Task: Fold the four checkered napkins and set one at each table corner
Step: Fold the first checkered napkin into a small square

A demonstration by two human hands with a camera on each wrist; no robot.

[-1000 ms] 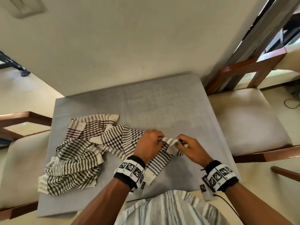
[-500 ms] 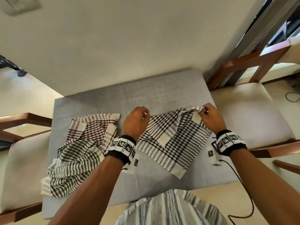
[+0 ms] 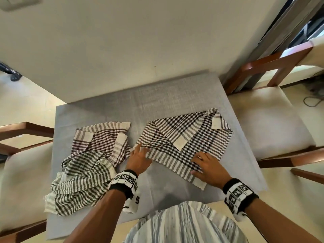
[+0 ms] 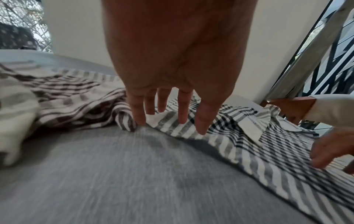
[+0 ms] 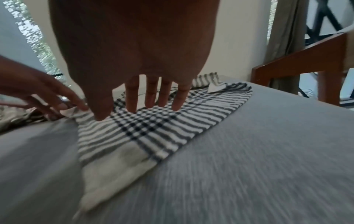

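Grey cloth covers the counter (image 3: pixel 175 95), and I have one black-checked napkin (image 3: pixel 185 146) spread at about three o'clock so it has room to be folded. My left hand (image 3: pixel 138 157) lies with straight fingers on its nine-o'clock corner, and my right hand (image 3: pixel 208 168) rests flat on its near edge; neither grips anything, they only pin and smooth. Two corners are turned over and need straightening, I judge. Unfolded napkins (image 3: pixel 87 160) wait heaped at nine o'clock.

A home dining room is suggested: a grey-clothed table (image 3: pixel 175 95) is flanked by cushioned wooden chairs (image 3: pixel 273 123) beside a cream wall (image 3: pixel 140 41) and curtained window (image 5: pixel 283 37).
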